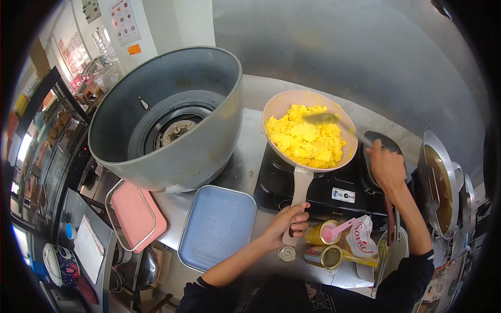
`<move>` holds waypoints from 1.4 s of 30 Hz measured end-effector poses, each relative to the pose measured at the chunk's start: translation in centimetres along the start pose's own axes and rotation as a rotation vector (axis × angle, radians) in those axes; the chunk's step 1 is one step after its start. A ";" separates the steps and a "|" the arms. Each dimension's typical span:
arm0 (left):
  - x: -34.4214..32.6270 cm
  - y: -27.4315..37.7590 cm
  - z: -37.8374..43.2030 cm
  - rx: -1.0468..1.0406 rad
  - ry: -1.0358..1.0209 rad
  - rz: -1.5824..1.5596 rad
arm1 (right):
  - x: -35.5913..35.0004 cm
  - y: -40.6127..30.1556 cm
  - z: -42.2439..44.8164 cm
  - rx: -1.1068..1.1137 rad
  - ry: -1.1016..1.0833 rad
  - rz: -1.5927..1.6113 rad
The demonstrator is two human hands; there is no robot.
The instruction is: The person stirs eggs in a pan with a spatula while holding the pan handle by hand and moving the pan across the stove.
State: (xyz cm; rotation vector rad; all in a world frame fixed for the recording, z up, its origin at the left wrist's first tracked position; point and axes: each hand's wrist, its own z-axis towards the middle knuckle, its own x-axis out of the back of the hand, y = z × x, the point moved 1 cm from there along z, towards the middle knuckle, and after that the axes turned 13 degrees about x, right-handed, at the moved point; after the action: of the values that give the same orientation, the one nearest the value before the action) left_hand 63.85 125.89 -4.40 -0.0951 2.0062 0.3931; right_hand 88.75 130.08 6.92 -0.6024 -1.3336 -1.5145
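Bright yellow scrambled egg [305, 137] fills much of a pale pink frying pan [270, 105] above the black gas stove [270, 184]. My left hand [287, 225] is closed around the pan's beige handle [302, 187]. From the right, my right hand [385, 164] grips a spatula [321, 118], whose blurred blade is over the egg. Below the stove, close to my left hand, stand two opened cans [316, 234], one with a pink scoop [340, 229] at its mouth. A small round tin [287, 254] is just under the handle's end.
A large grey metal drum [195, 160] stands left of the stove. Blue [219, 227] and pink [135, 215] trays lie in front of it. At the right are a dark pan [385, 141], a wok with brown liquid [440, 187] and a whisk [381, 262]. A metal wall rises behind.
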 end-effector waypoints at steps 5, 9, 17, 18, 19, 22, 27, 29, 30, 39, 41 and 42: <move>0.0 0.0 -0.2 -0.005 0.059 0.056 | -0.8 0.8 2.0 -0.003 0.074 -0.105; 0.0 0.1 0.3 -0.042 0.072 0.099 | -1.2 2.0 5.5 0.020 0.112 -0.234; -0.9 0.4 -0.3 0.009 0.107 0.089 | -6.0 -1.6 10.3 -0.062 0.043 -0.226; -0.5 0.3 -0.1 0.030 0.080 0.086 | -6.6 -1.9 10.8 -0.061 0.045 -0.151; -0.4 0.5 0.0 0.050 0.053 0.083 | -7.0 -2.4 11.4 -0.060 0.048 -0.076; -0.4 0.8 0.0 0.096 0.104 0.122 | -7.5 -2.8 12.4 0.059 0.008 0.078; -0.9 1.3 -0.3 0.137 0.139 0.169 | -8.2 -1.8 12.9 0.294 -0.052 0.186; -0.7 1.4 -0.2 0.147 0.123 0.175 | -8.2 -1.3 13.2 0.411 -0.064 0.179; -0.8 1.4 -0.2 0.148 0.123 0.175 | -8.0 -0.9 13.3 0.447 -0.089 0.171; -1.2 1.4 -0.5 0.106 0.164 0.150 | -2.5 2.6 11.2 0.698 0.084 -0.114; -1.4 1.3 -0.5 0.094 0.181 0.132 | 0.1 3.8 10.3 0.661 0.222 -0.236; -1.3 1.2 -0.4 0.088 0.165 0.117 | 1.2 4.3 10.1 0.585 0.258 -0.267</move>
State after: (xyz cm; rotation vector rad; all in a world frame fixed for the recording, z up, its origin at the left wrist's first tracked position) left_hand 63.77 126.71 -2.84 0.0469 2.1956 0.3810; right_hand 89.81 139.48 12.56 0.1416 -1.5955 -1.2587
